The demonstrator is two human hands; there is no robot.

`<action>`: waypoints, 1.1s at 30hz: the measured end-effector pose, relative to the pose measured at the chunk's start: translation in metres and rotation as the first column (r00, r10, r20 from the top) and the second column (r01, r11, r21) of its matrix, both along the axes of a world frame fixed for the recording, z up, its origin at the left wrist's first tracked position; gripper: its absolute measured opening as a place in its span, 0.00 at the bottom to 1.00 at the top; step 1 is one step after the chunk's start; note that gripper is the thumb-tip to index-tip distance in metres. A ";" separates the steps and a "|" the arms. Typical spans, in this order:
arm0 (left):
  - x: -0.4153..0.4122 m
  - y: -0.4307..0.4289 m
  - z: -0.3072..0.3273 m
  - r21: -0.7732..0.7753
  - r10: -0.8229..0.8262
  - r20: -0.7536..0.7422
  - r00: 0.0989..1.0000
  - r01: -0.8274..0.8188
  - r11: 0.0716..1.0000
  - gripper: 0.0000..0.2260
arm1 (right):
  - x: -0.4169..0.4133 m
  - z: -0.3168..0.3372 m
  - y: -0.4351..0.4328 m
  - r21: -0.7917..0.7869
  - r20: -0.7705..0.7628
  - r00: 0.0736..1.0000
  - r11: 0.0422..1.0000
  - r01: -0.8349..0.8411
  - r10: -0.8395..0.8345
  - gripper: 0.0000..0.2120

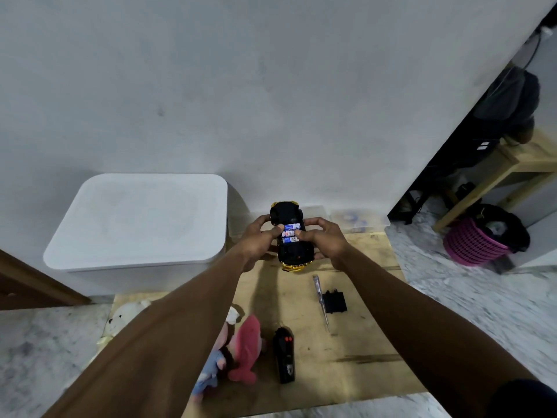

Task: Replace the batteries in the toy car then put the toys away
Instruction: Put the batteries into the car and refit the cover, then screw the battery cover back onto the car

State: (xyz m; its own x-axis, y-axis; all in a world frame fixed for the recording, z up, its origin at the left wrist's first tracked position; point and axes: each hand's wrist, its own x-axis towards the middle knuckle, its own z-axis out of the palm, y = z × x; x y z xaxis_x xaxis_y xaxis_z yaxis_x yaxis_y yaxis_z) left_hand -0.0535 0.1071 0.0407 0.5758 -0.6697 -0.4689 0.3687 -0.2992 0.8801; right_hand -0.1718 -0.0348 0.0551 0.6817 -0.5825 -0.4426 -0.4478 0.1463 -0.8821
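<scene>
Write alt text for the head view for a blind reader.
A left hand and a right hand grip an upturned black-and-gold toy car, thumbs on the three batteries in its open compartment. On the wooden board lie a screwdriver, a black battery cover, a remote control and plush toys.

Screwdriver (pixel 321 301) left of battery cover (pixel 335 301) — touching, on board (pixel 361 342)

We're in dim, flat indoor light, cool and grey. The white bin (pixel 135 218) throws a soft shadow onto the wall (pixel 271 86) on its three o'clock side, and a dark streak of shadow lies on the cardboard (pixel 361 342) at six. The toy car (pixel 294 251) at centre looks fairly sharp; the marble floor (pixel 482 312) at four smears. Forearms (pixel 150 342) balloon at seven and five; the doorway (pixel 446 176) at two sinks near black.
</scene>
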 end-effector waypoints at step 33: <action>0.006 0.029 -0.013 0.032 0.084 -0.072 0.994 -0.082 0.996 0.13 | -0.102 -0.083 -0.062 -0.375 -0.516 0.824 0.804 -0.462 0.233 0.08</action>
